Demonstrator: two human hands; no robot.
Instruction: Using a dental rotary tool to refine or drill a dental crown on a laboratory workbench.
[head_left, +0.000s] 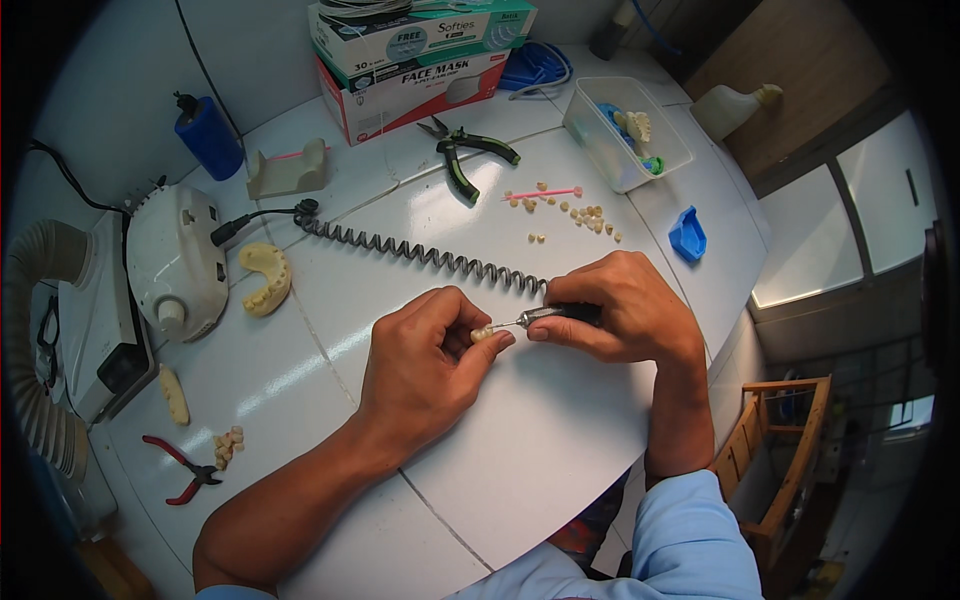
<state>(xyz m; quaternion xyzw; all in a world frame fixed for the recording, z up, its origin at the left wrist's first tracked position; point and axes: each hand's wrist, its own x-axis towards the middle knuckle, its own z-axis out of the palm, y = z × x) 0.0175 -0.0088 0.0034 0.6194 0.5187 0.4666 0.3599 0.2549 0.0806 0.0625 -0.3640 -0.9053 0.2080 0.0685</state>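
Between the thumb and fingers of my left hand (425,355) is a small cream dental crown (481,334). My right hand (625,310) is wrapped round a dark rotary handpiece (565,316) with a silver nose. Its thin bur (505,324) points left and reaches the crown; whether it touches I cannot tell. A black coiled cord (430,253) runs from near the handpiece to a white control unit (178,262) at the left. Both hands are held over the white tiled table, close together.
Loose crowns (590,217) and a pink stick (543,193) lie beyond my hands, near green-black pliers (462,158). A clear plastic box (625,180) stands at the back right. Red-handled cutters (182,470), a dental cast (265,280) and a ribbed hose (35,350) are at the left.
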